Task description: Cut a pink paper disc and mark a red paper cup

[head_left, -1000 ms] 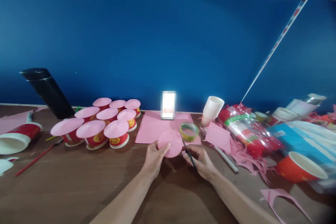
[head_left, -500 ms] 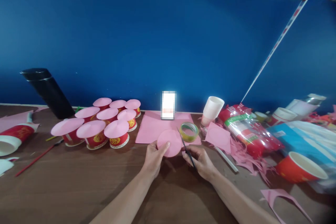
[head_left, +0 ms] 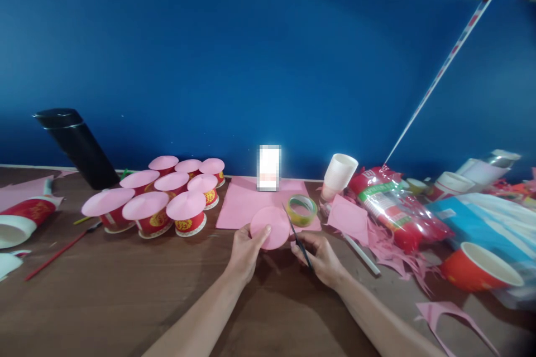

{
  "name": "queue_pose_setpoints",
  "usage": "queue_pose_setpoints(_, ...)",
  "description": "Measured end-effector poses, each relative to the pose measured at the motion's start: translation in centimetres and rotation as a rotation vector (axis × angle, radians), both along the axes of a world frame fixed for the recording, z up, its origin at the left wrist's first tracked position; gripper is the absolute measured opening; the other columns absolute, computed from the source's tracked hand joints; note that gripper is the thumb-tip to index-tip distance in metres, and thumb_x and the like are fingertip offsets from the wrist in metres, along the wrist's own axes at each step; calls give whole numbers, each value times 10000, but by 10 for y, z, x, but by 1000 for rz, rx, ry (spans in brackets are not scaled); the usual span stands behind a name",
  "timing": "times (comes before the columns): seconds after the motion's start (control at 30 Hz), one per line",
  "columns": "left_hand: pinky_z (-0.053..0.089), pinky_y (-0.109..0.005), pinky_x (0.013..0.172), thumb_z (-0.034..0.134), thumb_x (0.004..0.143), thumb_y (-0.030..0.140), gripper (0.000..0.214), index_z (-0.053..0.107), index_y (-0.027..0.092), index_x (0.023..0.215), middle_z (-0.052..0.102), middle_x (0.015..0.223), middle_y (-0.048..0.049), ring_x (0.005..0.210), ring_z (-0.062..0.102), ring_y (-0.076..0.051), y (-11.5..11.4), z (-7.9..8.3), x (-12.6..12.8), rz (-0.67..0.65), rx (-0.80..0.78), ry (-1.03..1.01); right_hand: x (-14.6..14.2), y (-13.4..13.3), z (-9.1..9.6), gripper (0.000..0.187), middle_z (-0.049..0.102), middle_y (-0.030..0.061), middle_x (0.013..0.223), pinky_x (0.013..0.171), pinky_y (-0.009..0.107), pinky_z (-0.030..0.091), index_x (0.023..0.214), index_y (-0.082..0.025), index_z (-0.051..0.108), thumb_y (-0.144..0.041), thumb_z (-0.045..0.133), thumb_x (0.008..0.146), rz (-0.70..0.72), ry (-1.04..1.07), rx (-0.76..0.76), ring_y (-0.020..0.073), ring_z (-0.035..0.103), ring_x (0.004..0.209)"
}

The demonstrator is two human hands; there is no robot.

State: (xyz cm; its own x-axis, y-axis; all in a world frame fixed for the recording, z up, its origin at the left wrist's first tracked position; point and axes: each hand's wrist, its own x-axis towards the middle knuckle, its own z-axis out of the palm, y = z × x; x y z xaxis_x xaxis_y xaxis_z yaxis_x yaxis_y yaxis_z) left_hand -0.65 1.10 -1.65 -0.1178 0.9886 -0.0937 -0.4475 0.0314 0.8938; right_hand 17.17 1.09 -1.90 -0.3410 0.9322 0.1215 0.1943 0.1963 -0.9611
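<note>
My left hand point(head_left: 246, 254) pinches a round pink paper disc point(head_left: 271, 227) by its left side, thumb on top. In my right hand point(head_left: 320, 256) is a pair of dark scissors point(head_left: 302, 249), the fingers wrapped round it. Its thin blades point up and away, just right of the disc; whether they touch the paper I cannot tell. Behind the disc lies a pink paper sheet point(head_left: 238, 206), with a roll of tape point(head_left: 301, 210) on its right part. To the left stand several short red cups point(head_left: 189, 223) topped with pink discs.
A black flask point(head_left: 79, 148) leans at the far left, near a red paintbrush point(head_left: 62, 251). On the right are white cups point(head_left: 341, 170), pink paper scraps point(head_left: 387, 251), a red plastic packet point(head_left: 397, 206) and an orange cup point(head_left: 481, 266). A blue panel point(head_left: 251, 67) rises behind the table.
</note>
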Motion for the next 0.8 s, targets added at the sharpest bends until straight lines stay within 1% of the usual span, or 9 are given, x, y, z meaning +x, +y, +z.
queue_pose_setpoints(0.2, 495, -301, 655, 723, 609, 343, 376, 668, 65, 856, 692, 729, -99, 675, 634, -201, 0, -2, -1, -13, 10, 37, 0, 0, -1, 328, 461, -32, 575, 446, 189, 359, 936, -117, 612, -401, 610, 771, 2, 20, -16, 75, 410, 486)
queue_pose_setpoints(0.37, 486, -276, 622, 727, 603, 337, 364, 672, 65, 838, 692, 725, -99, 640, 622, -178, 0, -3, -1, -17, 15, 36, 0, 0, 0, 332, 473, -22, 601, 460, 190, 368, 953, -114, 610, -388, 621, 766, 21, 47, -16, 78, 418, 507)
queue_pose_setpoints(0.6, 496, -287, 644, 740, 581, 340, 381, 681, 88, 861, 701, 736, -88, 675, 641, -197, 0, -2, -1, -34, 2, 5, 0, -1, 3, 350, 466, -21, 587, 446, 190, 362, 930, -113, 618, -418, 620, 757, 14, 48, -3, 79, 408, 499)
queue_pose_setpoints(0.8, 501, -292, 658, 744, 577, 332, 375, 681, 73, 841, 699, 722, -93, 665, 642, -195, 0, 0, 0, -18, 6, -4, 0, 0, 1, 339, 452, -39, 551, 448, 191, 344, 925, -122, 624, -416, 622, 757, 7, 29, -7, 75, 394, 475)
